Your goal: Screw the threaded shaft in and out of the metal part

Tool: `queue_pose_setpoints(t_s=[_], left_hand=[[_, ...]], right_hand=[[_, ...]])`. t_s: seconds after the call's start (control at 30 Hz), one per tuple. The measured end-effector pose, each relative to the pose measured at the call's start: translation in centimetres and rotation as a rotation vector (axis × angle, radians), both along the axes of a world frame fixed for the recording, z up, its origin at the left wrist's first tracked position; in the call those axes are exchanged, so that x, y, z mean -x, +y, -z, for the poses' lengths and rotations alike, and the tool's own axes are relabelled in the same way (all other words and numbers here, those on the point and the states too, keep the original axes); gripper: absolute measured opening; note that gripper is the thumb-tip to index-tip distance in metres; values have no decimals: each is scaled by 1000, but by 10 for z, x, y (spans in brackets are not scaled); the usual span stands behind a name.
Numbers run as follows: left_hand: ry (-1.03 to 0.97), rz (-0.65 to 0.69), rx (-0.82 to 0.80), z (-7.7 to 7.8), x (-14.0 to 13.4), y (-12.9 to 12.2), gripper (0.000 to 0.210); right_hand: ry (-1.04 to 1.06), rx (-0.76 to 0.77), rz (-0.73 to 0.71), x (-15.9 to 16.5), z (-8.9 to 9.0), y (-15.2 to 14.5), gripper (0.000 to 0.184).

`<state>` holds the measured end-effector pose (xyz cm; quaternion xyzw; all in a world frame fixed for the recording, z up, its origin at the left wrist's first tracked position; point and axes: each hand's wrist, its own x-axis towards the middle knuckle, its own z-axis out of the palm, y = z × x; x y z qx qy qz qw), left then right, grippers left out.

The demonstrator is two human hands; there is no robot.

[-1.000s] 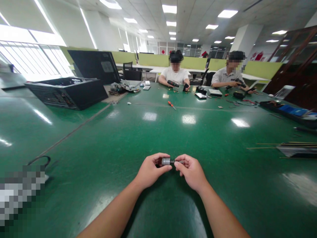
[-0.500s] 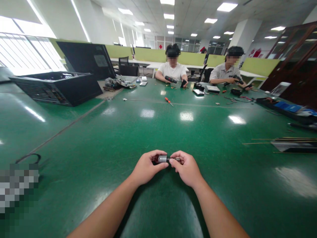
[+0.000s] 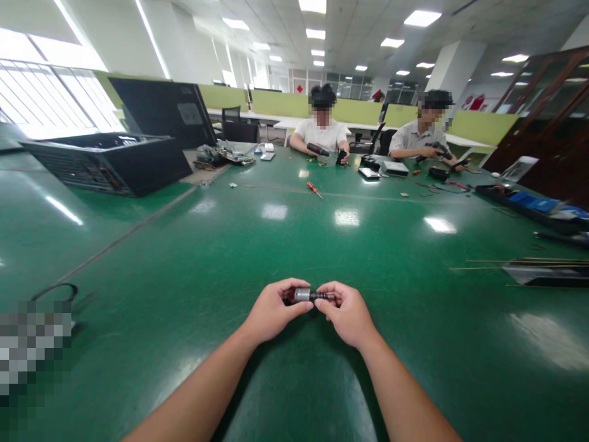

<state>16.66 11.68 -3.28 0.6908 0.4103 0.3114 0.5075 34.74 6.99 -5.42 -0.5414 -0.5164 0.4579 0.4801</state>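
Between both hands, just above the green table, lies a small metal cylinder with a dark ridged shaft (image 3: 303, 295), pointing sideways. My left hand (image 3: 271, 312) grips its thick silver body from the left, thumb below and fingers above and behind. On the other side, my right hand (image 3: 346, 310) has its fingers curled round the thin shaft end, with the thumb under it. The ridges show in the gap between my two thumbs. Some fingertips are hidden behind the part.
An orange screwdriver (image 3: 315, 189) lies ahead. A black computer case (image 3: 110, 162) stands at left, beside circuit parts (image 3: 224, 155). Two people sit opposite, each holding a power tool (image 3: 317, 149). Thin rods (image 3: 510, 264) and a tray of blue items (image 3: 534, 199) lie at right.
My right thumb has shifted down and more of the ridged shaft shows. The left hand keeps its grip on the silver body. The view has tilted very slightly.
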Motion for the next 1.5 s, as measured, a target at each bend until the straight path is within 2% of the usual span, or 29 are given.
queue_pose_setpoints(t_s=[0.77,1.4,1.5], left_hand=[[29,4,-19,-3,-3,-2,38],[21,23,-24,3,0,0,35],[40,31,-65,4,0,1,37]], right_hand=[[-65,-19,-11,-1,-3,-2,18],[-57,-13,-23,0,0,-3,20],[-60,-16,-18,-1,0,-2,19]])
